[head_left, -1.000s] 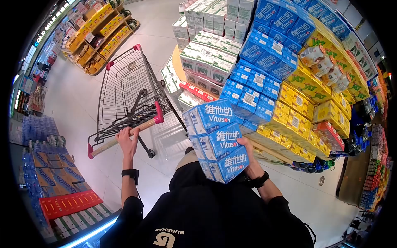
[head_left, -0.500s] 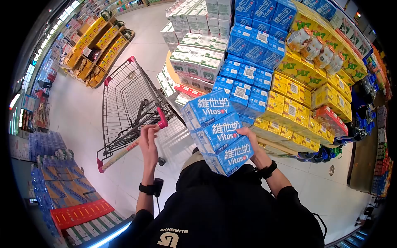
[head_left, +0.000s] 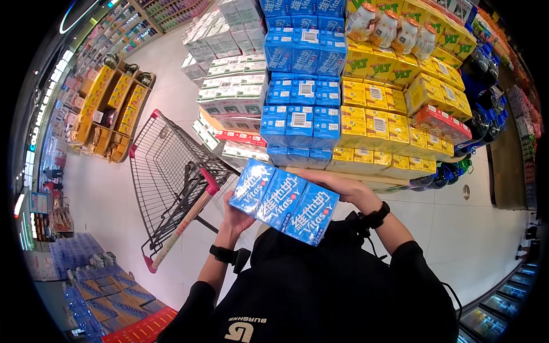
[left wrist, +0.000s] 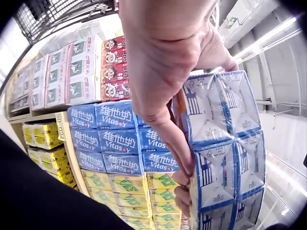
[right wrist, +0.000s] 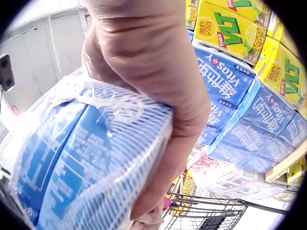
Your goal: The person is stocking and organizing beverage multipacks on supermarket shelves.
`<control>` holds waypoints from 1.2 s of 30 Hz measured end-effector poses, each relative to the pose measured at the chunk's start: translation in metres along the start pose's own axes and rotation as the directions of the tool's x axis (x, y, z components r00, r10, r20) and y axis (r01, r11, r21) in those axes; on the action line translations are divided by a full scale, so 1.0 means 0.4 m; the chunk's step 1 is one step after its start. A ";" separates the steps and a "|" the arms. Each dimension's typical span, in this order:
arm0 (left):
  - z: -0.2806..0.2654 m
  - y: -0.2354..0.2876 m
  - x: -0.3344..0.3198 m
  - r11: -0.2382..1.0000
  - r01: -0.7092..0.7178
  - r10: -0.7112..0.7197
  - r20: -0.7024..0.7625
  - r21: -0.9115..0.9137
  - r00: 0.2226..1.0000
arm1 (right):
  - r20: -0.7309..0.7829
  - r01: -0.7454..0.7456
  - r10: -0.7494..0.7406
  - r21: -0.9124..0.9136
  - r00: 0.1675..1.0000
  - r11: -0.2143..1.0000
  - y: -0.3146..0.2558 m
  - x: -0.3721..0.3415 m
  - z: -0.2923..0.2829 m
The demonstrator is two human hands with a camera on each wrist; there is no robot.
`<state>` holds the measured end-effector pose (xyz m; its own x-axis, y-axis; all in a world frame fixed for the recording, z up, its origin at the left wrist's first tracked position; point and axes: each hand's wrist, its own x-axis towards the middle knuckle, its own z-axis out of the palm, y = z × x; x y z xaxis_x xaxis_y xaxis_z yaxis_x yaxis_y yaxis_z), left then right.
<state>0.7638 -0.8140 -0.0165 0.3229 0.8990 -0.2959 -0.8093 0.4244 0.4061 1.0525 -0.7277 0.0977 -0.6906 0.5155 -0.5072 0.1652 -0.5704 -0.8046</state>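
Note:
A shrink-wrapped pack of blue Vitasoy cartons point(head_left: 280, 201) is held tilted in front of the body, its lettered side facing up in the head view. My left hand point(head_left: 235, 218) grips the pack's left end; in the left wrist view its fingers point(left wrist: 175, 143) reach along and behind the pack, the thumb over one corner. My right hand point(head_left: 343, 186) holds the far right side, partly hidden by the pack. In the right wrist view, that hand curls around the striped, plastic-wrapped end. The shopping cart point(head_left: 171, 166) stands just left of the pack, its handle point(head_left: 183, 226) near my left wrist.
Ahead rises a stacked display of blue Vitasoy packs point(head_left: 303, 91), yellow VLT packs point(head_left: 372, 114) and white cartons point(head_left: 234, 86). Dark bottles point(head_left: 483, 120) line its right side. A wooden shelf unit point(head_left: 106, 114) stands far left, boxed bottles point(head_left: 114, 297) near left.
My left hand has let go of the cart handle, moved right and taken the pack's left end. The pack has turned more level, and my right hand has shifted to its far side.

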 end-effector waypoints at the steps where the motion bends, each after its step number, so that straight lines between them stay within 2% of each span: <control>1: 0.017 -0.003 -0.009 1.000 0.009 -0.009 0.017 -0.008 1.000 | -0.031 0.025 -0.023 0.059 0.999 0.998 -0.007 -0.027 0.007; 3: 0.029 -0.018 -0.007 0.998 -0.055 0.056 0.021 -0.032 0.998 | -0.047 0.075 -0.070 0.106 0.996 0.992 0.004 -0.058 -0.018; 6: 0.032 -0.029 -0.018 0.988 -0.144 0.147 0.050 -0.063 0.988 | -0.136 0.250 -0.227 0.188 0.964 0.950 0.037 -0.106 -0.016; 7: 0.028 -0.029 -0.017 0.985 -0.169 0.171 0.047 -0.048 0.984 | -0.207 0.327 -0.269 0.343 0.941 0.881 0.051 -0.109 -0.005; 9: 0.052 -0.015 -0.020 0.979 -0.195 0.192 0.074 0.050 0.979 | -0.384 0.390 -0.274 0.264 0.882 0.882 0.086 -0.091 0.042; 10: 0.080 -0.001 -0.017 0.959 -0.220 0.209 0.080 0.181 0.975 | -0.462 0.423 -0.292 0.209 0.837 0.882 0.098 -0.068 0.052; 11: 0.111 0.013 -0.023 0.922 -0.235 0.222 0.075 0.308 0.972 | -0.512 0.404 -0.316 0.068 0.799 0.912 0.115 -0.039 0.048; 13: 0.120 0.034 -0.027 0.812 -0.298 0.278 0.117 0.502 0.953 | -0.468 0.365 -0.198 0.297 0.861 0.883 0.114 -0.015 0.024; 15: 0.229 0.070 -0.042 0.664 -0.303 0.286 0.142 0.684 0.948 | -0.429 0.331 -0.122 0.456 0.895 0.826 0.124 0.002 -0.004; 16: 0.296 0.086 -0.054 0.579 -0.292 0.281 0.149 0.762 0.948 | -0.379 0.360 -0.180 0.482 0.908 0.799 0.120 0.005 -0.006; 18: 0.383 0.096 -0.069 0.491 -0.247 0.260 0.129 0.835 0.957 | -0.287 0.416 -0.305 0.531 0.908 0.738 0.105 0.011 -0.017; 19: 0.423 0.098 -0.078 0.446 -0.222 0.246 0.119 0.867 0.962 | -0.316 0.416 -0.290 0.488 0.904 0.767 0.111 0.014 -0.026; 22: 0.528 0.095 -0.110 0.371 -0.197 0.237 0.112 0.908 0.965 | -0.266 0.442 -0.354 0.561 0.897 0.700 0.109 0.038 -0.043; 23: 0.535 0.088 -0.111 0.302 -0.230 0.271 0.148 0.925 0.951 | -0.212 0.410 -0.355 0.583 0.910 0.702 0.106 0.038 -0.045; 26: 0.570 0.082 -0.118 0.227 -0.257 0.318 0.178 0.939 0.931 | -0.155 0.397 -0.392 0.627 0.907 0.670 0.109 0.054 -0.042; 29: 0.574 0.081 -0.120 0.198 -0.249 0.312 0.180 0.948 0.933 | -0.207 0.392 -0.343 0.642 0.916 0.658 0.115 0.059 -0.034; 32: 0.556 0.071 -0.113 0.186 -0.287 0.378 0.201 0.940 0.904 | -0.213 0.414 -0.363 0.610 0.907 0.675 0.113 0.062 -0.032; 36: 0.533 0.064 -0.110 0.294 -0.299 0.427 0.155 0.908 0.891 | -0.211 0.426 -0.379 0.595 0.901 0.682 0.139 0.073 -0.052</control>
<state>0.8334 -0.8197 0.1913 0.0181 0.9989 0.0437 0.1112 -0.0455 0.9928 1.0562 -0.7310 0.0317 -0.5360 0.8157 -0.2177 -0.6005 -0.5496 -0.5808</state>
